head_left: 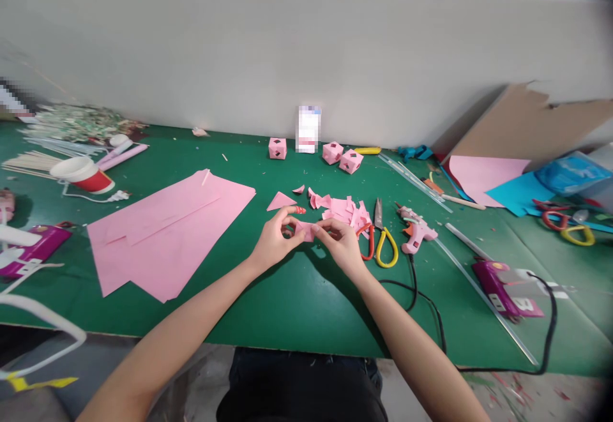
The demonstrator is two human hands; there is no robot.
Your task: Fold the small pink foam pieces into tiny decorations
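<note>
You are working at a green table (287,307) whose top runs up to a pale upright panel (191,45); below its near edge you can see floor littered with scraps. Take the scissors (387,253) as your landmark. To their left lie the pink scraps (345,208), and well to the left the large pink sheets (172,237). The pink glue gun (417,230) is just to their right; the cardboard (527,122) leans far beyond on that side. Past them, nearer the panel, stand three pink cubes (278,149).

Your forearms come up from the near side and converge left of the scissors. Your left hand (278,237) and right hand (341,243) meet there, wrists apart, fingers bent inward. Each has thumb and fingers closed on an end of the small pink piece (305,231), pinching it between them above the table.
</note>
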